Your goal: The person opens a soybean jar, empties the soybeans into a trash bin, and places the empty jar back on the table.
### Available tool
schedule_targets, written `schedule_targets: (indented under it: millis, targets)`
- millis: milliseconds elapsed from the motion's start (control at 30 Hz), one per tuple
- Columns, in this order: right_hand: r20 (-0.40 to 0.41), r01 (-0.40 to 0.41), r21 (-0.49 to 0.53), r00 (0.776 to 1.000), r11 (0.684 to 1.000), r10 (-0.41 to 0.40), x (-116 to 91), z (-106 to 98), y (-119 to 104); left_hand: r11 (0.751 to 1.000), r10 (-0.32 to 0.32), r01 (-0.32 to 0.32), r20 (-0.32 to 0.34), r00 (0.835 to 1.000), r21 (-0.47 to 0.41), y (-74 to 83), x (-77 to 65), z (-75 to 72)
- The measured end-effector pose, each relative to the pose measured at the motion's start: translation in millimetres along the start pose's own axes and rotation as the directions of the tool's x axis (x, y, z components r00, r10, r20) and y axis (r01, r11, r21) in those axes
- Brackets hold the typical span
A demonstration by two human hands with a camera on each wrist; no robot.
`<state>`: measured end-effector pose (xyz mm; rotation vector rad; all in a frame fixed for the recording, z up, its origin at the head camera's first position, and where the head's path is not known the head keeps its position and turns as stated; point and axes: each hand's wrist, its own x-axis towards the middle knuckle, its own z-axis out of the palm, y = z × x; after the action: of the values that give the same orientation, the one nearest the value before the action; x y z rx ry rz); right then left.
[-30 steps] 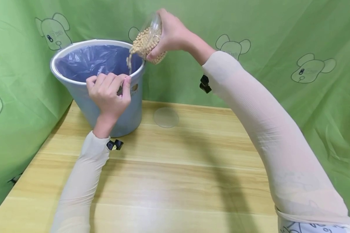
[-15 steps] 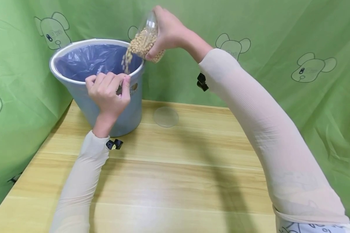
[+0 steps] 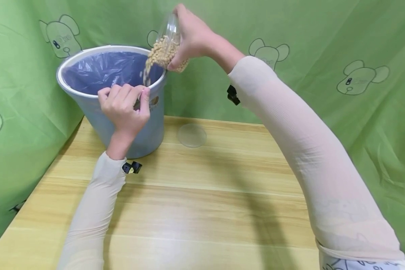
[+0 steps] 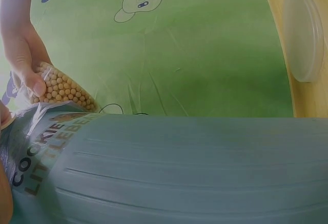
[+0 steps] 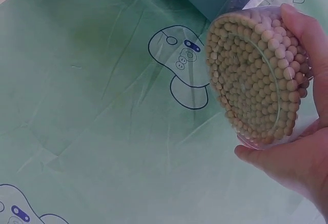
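At the back left of the table stands a blue-grey trash can lined with a bluish plastic bag. My left hand grips its near rim, fingers curled over the edge. Above the right side of the can, my right hand holds a clear plastic jar, tipped with its mouth toward the opening. Round, pale yellow soybeans fill the jar's bottom in the right wrist view. A stream of beans falls from the mouth into the can; where they land is hidden behind the rim and left hand.
A translucent round lid lies flat on the wooden table, right of the trash can. Green cloth with printed animal heads hangs behind and along both sides.
The right hand has shifted slightly left and up with the jar. Beans keep pouring, in a thicker stream than at first. The left hand stays on the rim.
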<state>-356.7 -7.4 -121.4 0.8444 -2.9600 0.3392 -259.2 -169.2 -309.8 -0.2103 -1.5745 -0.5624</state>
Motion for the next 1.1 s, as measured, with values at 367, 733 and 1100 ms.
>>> schedule_targets:
  millis: [367,733,1100]
  targets:
    - [-0.001,0.025,-0.064,1.0,0.998,-0.025,-3,2,-3,1.0,0.001,-0.001,0.004,1.0,-0.009,-1.7,-2.0,0.5]
    - [0.011,0.03,-0.135,1.0,0.99,-0.029,2,3,-11,1.0,0.001,-0.001,0.0,1.0,-0.003,-3.7,-2.1,0.4]
    - [0.01,0.043,-0.195,0.999,0.98,-0.041,1,2,-14,1.0,-0.001,0.001,0.009,1.0,-0.004,-3.1,-0.6,-0.5]
